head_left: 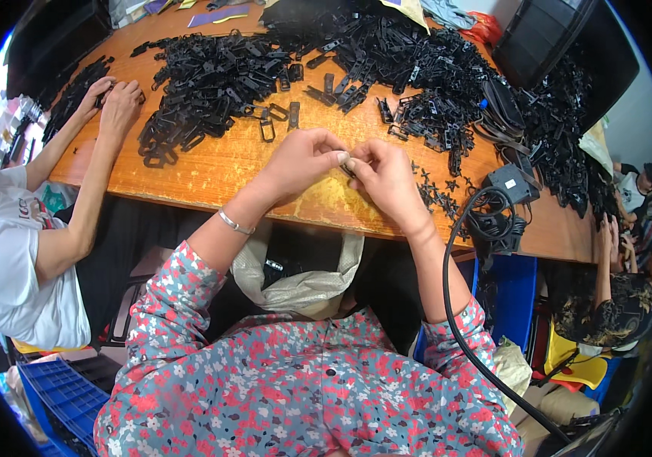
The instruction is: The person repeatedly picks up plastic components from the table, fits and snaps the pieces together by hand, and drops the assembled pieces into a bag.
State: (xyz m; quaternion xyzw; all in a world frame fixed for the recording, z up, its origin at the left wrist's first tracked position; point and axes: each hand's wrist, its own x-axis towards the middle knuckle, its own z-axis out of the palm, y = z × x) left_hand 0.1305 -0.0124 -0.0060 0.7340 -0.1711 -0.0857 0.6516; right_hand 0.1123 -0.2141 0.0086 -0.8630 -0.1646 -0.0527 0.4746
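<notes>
My left hand (303,161) and my right hand (384,179) meet over the near edge of the wooden table (227,174), thumbs and fingertips pinched together. Between them is a small dark part (347,169), mostly covered by my fingers; its exact kind does not show. Just beyond my left hand lie a few loose black plastic frames (267,129) and a flat black piece (294,114). To the right of my right hand several small black star-shaped pieces (436,196) are scattered.
Heaps of black plastic parts (208,84) cover the table's far side. A black box with a cable (510,185) sits at right, its cord crossing my right arm. A white woven sack (303,293) hangs open below the edge. Co-workers sit left (25,259) and right (611,305).
</notes>
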